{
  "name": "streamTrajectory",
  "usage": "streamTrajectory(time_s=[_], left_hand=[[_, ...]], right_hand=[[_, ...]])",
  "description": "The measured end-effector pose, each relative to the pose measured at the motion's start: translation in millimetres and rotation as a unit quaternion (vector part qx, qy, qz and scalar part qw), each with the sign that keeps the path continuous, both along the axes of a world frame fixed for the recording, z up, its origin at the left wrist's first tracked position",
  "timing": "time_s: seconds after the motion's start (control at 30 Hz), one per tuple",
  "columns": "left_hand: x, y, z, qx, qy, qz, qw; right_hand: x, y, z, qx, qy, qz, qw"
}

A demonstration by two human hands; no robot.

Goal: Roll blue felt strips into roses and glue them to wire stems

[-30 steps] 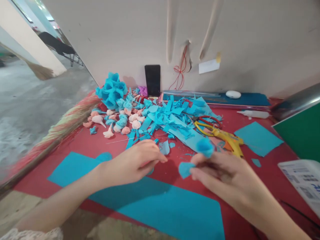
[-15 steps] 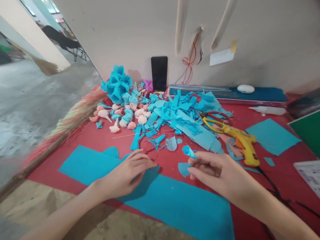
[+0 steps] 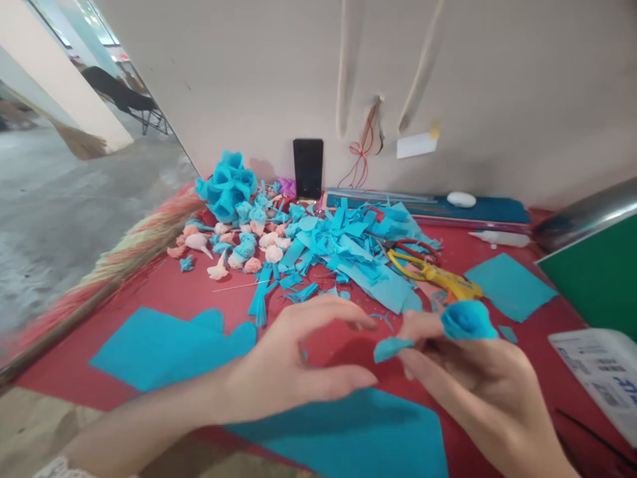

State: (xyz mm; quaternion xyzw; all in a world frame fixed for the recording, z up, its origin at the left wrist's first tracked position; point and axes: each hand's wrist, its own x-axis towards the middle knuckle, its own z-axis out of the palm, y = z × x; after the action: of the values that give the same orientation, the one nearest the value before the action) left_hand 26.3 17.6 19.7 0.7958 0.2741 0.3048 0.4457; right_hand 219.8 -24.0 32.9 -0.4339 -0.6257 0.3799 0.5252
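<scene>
My right hand (image 3: 478,378) is closed on a small blue crepe paper flower (image 3: 468,320), whose rolled opening shows above the fingers. Its thumb and index finger also pinch a blue paper petal (image 3: 391,349) that points left. My left hand (image 3: 308,352) faces it from the left with thumb and fingers spread and nothing between them. Below both hands lies a blue paper sheet (image 3: 388,425) on the red tabletop, and another part of blue paper (image 3: 149,348) extends left of my left wrist.
Blue paper scraps (image 3: 343,239) lie heaped mid-table. Pink and blue paper rosebuds (image 3: 243,249) and a bunch of blue paper flowers (image 3: 227,186) are at back left. A yellow glue gun (image 3: 452,282) lies behind my right hand. A dark phone (image 3: 308,168) leans on the wall.
My right hand has come closer and turned, bringing the flower and petal nearer the camera. My left hand has risen off the blue paper and moved right, its fingers now spread.
</scene>
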Motion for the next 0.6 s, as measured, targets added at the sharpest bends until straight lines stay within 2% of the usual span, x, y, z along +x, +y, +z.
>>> streamTrajectory(time_s=[0.1, 0.2, 0.27, 0.37, 0.47, 0.53, 0.6], left_hand=[[28.8, 1.4, 18.4, 0.035, -0.083, 0.005, 0.996], [47.9, 3.7, 26.9, 0.085, -0.144, 0.030, 0.985], [54.2, 7.5, 30.0, 0.082, -0.174, 0.046, 0.980], [58.2, 15.4, 36.1, 0.049, -0.195, 0.092, 0.975], [60.6, 21.4, 43.9, 0.045, -0.204, 0.134, 0.969], [61.2, 22.6, 47.8, 0.055, -0.199, 0.131, 0.969], [60.5, 21.7, 49.5, 0.057, -0.185, 0.117, 0.974]], right_hand=[[4.6, -2.6, 0.5, 0.085, -0.042, -0.031, 0.995], [12.4, -4.4, 1.9, 0.127, -0.100, -0.071, 0.984], [17.0, -4.9, 4.0, 0.143, -0.121, -0.101, 0.977], [20.2, -4.3, 7.9, 0.153, -0.132, -0.111, 0.973], [20.9, -3.1, 8.4, 0.154, -0.136, -0.070, 0.976], [22.1, -3.2, 4.0, 0.143, -0.142, -0.046, 0.978], [24.8, -4.6, -4.5, 0.106, -0.145, -0.053, 0.982]])
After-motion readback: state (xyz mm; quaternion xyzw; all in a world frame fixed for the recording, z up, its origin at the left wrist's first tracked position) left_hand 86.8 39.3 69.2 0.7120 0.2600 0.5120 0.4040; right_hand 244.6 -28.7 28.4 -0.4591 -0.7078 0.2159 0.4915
